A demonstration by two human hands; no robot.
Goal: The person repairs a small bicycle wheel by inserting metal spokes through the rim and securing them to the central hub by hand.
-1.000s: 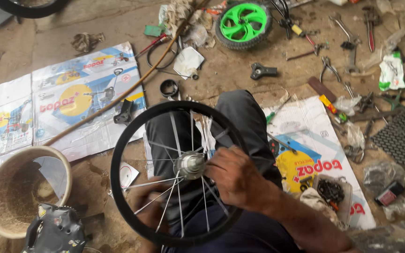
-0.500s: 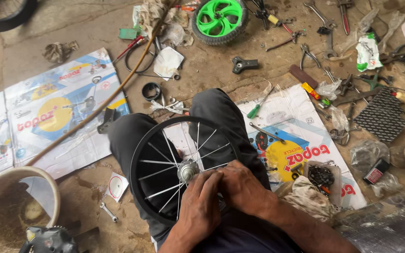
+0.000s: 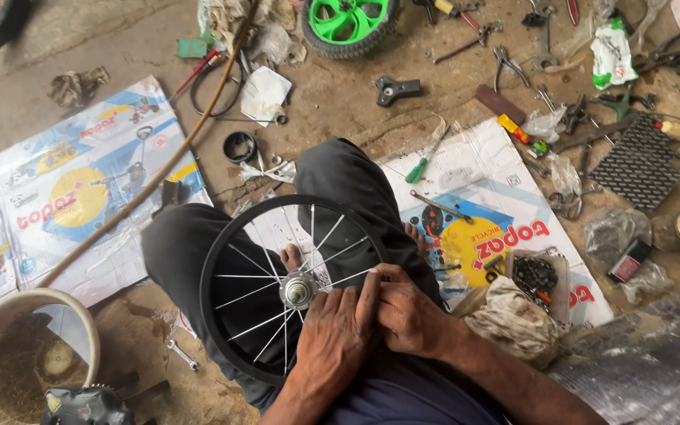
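Note:
A small black bicycle wheel with silver spokes and a metal hub rests tilted on my crossed legs in dark trousers. My left hand lies over the spokes just right of the hub, fingers pointing up. Beside it, my right hand pinches a spoke near the rim's lower right edge. The two hands touch each other. My bare toes show through the spokes.
Printed cardboard sheets lie left and right on the dirt floor. A green wheel, pliers, wrenches and a green-handled screwdriver are scattered ahead. A round tub stands at lower left, a rag at my right, and a long brown hose crosses the left.
The wheel has settled lower on my lap. My left hand came from under the rim onto the spokes, and my right hand left the hub to join it near the rim.

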